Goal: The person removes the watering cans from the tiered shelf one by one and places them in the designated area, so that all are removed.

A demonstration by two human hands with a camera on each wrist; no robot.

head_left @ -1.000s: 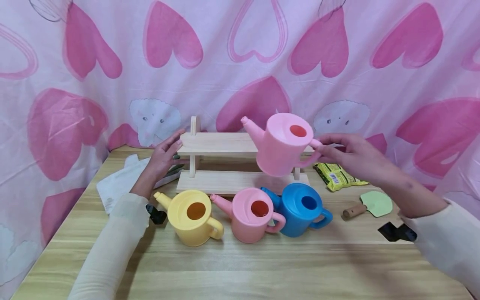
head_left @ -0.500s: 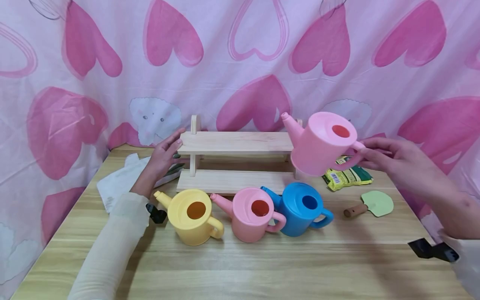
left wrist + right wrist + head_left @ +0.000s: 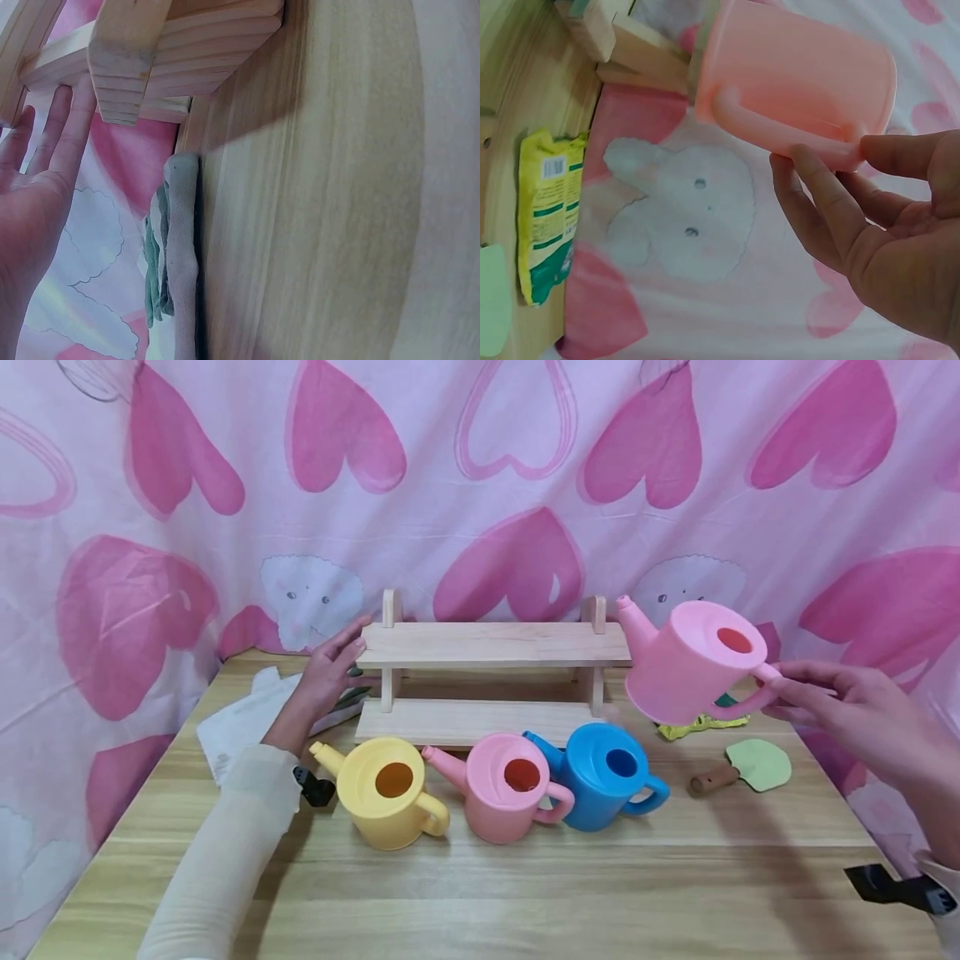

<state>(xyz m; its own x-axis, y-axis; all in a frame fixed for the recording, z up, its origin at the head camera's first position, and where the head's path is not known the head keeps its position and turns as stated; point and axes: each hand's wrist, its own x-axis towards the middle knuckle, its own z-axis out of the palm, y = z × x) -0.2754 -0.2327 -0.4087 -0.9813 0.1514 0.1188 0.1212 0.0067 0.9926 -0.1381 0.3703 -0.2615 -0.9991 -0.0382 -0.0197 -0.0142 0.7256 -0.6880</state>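
Note:
My right hand (image 3: 855, 702) pinches the handle of a pink watering can (image 3: 697, 664), held in the air near the right end of a two-tier wooden shelf (image 3: 487, 643). The can tilts a little, its spout pointing left. In the right wrist view, thumb and fingers meet on the can's handle (image 3: 780, 135). My left hand (image 3: 326, 672) touches the left end of the shelf's upper board, fingers fairly straight in the left wrist view. Before the shelf stand a yellow watering can (image 3: 367, 814), a second pink watering can (image 3: 487, 814) and a blue watering can (image 3: 585, 797).
A white cloth or glove-like item (image 3: 247, 722) lies left of the shelf, partly behind my left arm. To the right are a yellow-green packet (image 3: 547, 217), mostly hidden by the raised can in the head view, and a green trowel (image 3: 761, 766). A heart-patterned curtain (image 3: 480, 560) hangs behind.
My right hand has carried the raised pink watering can rightward from in front of the shelf, lowering it slightly at the end. My left hand has stayed at the shelf's end.

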